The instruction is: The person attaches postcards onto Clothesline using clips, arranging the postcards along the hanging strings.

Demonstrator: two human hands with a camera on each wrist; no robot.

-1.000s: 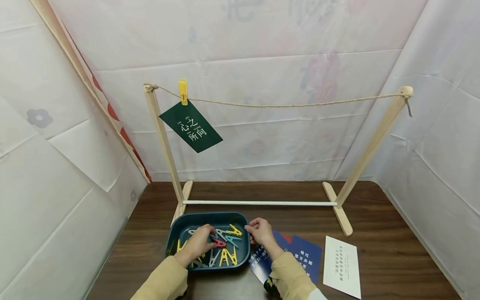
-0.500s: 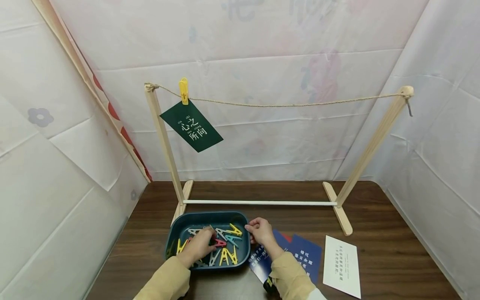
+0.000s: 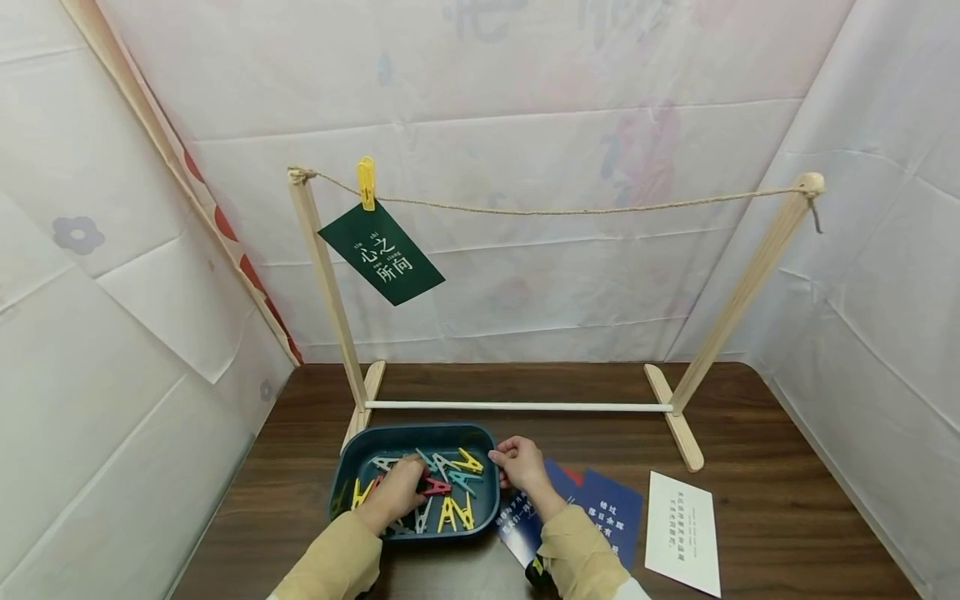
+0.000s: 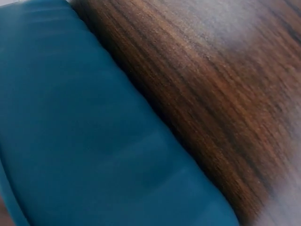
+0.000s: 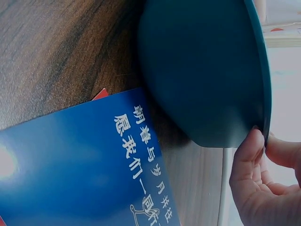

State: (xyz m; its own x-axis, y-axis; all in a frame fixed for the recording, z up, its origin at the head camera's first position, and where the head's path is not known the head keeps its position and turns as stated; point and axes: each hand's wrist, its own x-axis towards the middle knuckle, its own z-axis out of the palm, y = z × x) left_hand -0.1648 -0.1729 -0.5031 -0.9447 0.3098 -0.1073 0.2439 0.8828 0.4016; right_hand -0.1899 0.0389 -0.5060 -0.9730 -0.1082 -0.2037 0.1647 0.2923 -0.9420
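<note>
In the head view, a dark teal plastic tray (image 3: pixel 360 442) holds several spring clothespins in yellow, red, teal and grey. My left hand (image 3: pixel 397 493) reaches down among them, fingers bent. A red clothespin (image 3: pixel 438 486) lies by its thumb, and I cannot tell whether the fingertips grip one. My right hand (image 3: pixel 521 463) pinches the tray's right rim between thumb and fingers; the right wrist view shows this pinch closely, with the hand (image 5: pixel 263 179) at the rim's corner. Only the tray's outer wall (image 4: pixel 94 122) and the table appear in the left wrist view.
Behind the tray stands a wooden frame with a twine line (image 3: pixel 570 212). A yellow clothespin (image 3: pixel 366 183) holds a dark green card (image 3: pixel 384 257) on it. Blue cards (image 3: pixel 611 510) lie partly under the right forearm, beside a white card (image 3: pixel 682 533). Fabric walls surround the table.
My left hand has shifted slightly among the clothespins, and a few of them have moved; a teal one now shows beyond the fingers. The right hand stays on the rim.
</note>
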